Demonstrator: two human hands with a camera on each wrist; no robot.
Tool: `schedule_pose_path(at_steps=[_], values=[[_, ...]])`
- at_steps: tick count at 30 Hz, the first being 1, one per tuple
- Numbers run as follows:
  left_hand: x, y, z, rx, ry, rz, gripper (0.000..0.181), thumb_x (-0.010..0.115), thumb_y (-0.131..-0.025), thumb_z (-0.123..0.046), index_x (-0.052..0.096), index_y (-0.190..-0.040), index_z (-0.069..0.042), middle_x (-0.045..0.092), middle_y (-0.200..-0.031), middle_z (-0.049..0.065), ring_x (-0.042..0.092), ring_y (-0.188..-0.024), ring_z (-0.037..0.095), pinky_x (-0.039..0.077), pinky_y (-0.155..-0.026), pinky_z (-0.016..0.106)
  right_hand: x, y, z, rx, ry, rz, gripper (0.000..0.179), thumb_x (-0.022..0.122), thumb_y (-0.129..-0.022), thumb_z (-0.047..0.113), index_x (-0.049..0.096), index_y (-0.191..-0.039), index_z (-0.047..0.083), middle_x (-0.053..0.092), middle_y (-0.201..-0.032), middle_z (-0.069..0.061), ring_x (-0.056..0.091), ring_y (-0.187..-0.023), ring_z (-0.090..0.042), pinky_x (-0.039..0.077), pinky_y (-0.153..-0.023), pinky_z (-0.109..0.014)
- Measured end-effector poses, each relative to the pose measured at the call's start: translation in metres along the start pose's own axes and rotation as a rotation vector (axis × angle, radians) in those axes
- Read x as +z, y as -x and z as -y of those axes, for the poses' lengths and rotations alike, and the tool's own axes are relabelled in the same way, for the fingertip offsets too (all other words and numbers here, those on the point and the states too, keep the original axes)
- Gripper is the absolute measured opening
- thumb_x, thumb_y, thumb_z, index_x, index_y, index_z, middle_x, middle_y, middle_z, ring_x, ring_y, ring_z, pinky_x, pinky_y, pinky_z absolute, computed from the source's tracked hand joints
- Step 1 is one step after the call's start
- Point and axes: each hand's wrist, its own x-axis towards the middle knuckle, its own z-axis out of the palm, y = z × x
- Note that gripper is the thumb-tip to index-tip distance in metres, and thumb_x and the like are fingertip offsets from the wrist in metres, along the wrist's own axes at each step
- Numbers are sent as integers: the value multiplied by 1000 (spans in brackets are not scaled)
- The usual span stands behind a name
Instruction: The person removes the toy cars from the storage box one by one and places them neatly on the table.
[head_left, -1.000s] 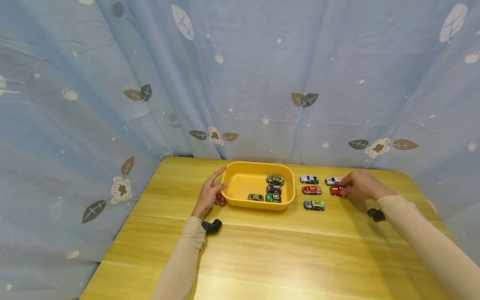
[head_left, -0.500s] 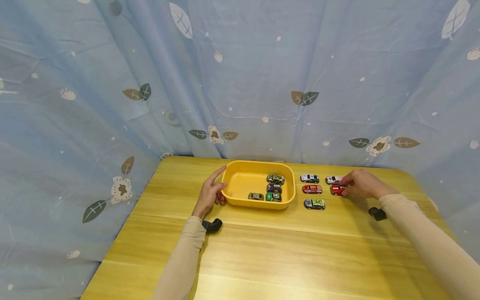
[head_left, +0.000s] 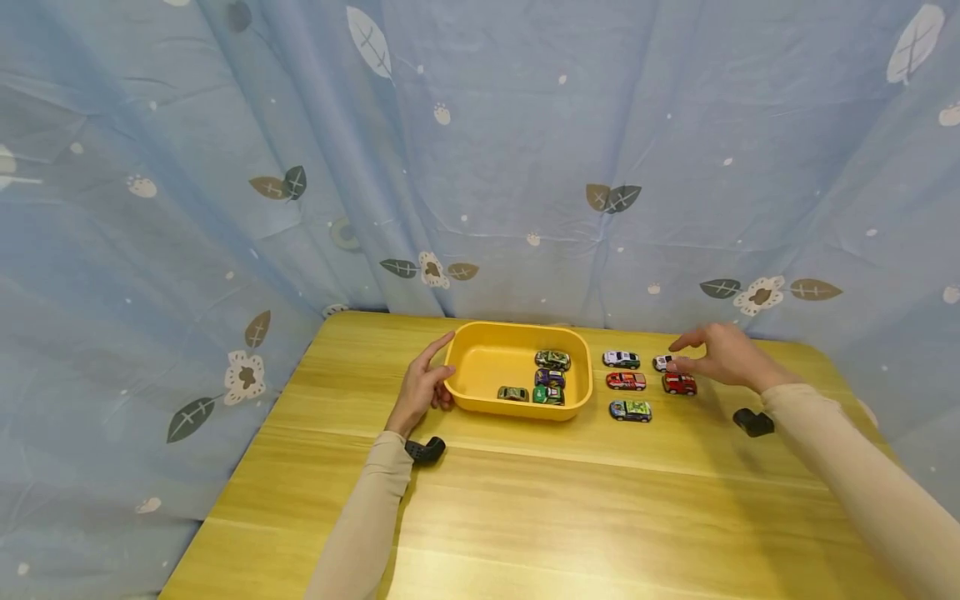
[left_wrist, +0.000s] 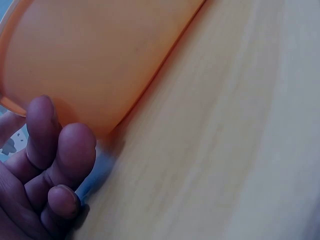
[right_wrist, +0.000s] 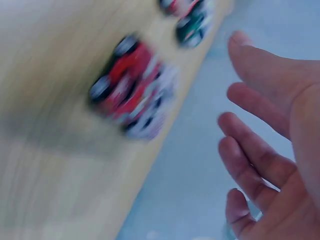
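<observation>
My left hand (head_left: 420, 390) grips the left end of a yellow plastic bin (head_left: 480, 408), thumb at the rim; in the left wrist view its curled fingers (left_wrist: 75, 150) lie by the outer wall. Inside the bin stand several toy cars, among them a purple car (head_left: 550, 378) and a green car (head_left: 548, 395). My right hand (head_left: 727, 357) hovers with parted fingers over a white toy car (head_left: 662, 363), partly hiding it. Just nearer lies a red toy car (head_left: 679, 383). In the right wrist view, that hand (right_wrist: 280, 150) holds nothing.
Between bin and right hand stand a white-and-green car (head_left: 621, 359), an orange-red car (head_left: 626, 381) and a blue-and-green car (head_left: 631, 410). A blue patterned curtain (head_left: 510, 150) hangs behind the wooden table (head_left: 525, 500).
My right hand has let go of the red car, lifted and spread its fingers over the white car. My left hand stays on the bin.
</observation>
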Motion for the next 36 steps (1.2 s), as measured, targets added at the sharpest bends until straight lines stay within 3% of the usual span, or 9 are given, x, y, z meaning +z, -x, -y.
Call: schedule_pose_path(at_steps=[6,11,23,32,36], values=[[0,0,1,2,-4,1,62,63,-101,-13,52,-158,-33,63,-54,11,58,-42,20,45,-39,29,-1,-21,43,-79,-10,-69,33,85,-91,34,82,-114,9,69,-134,-23,58,-129,-49,42,-110,-69],[0,-1,0,14,-1,4,62,63,-101,-12,52,-158,-32,63,-54,11,58,-42,19,44,-40,28,-1,-44,76,-130,-19,-73,36,84,-92,38,81,-117,12,58,-150,-24,47,-141,-49,31,-118,-71],[0,2,1,-14,36,5,63,62,-100,-11,52,-158,-31,63,-52,6,58,-41,18,44,-40,27,31,-94,135,-274,-130,-63,22,82,-94,34,84,-106,15,54,-155,-20,45,-138,-46,37,-114,-67],[0,3,2,14,18,2,62,62,-100,-11,52,-159,-28,62,-52,6,57,-41,20,44,-39,29,59,-129,155,-363,-89,-99,11,83,-93,32,85,-95,22,57,-153,-17,48,-136,-42,41,-114,-64],[1,3,2,5,19,4,62,63,-100,-12,53,-158,-30,62,-52,9,58,-41,20,44,-40,28,72,-138,159,-399,-82,-44,14,81,-93,41,84,-91,27,55,-155,-17,48,-140,-43,42,-114,-65]])
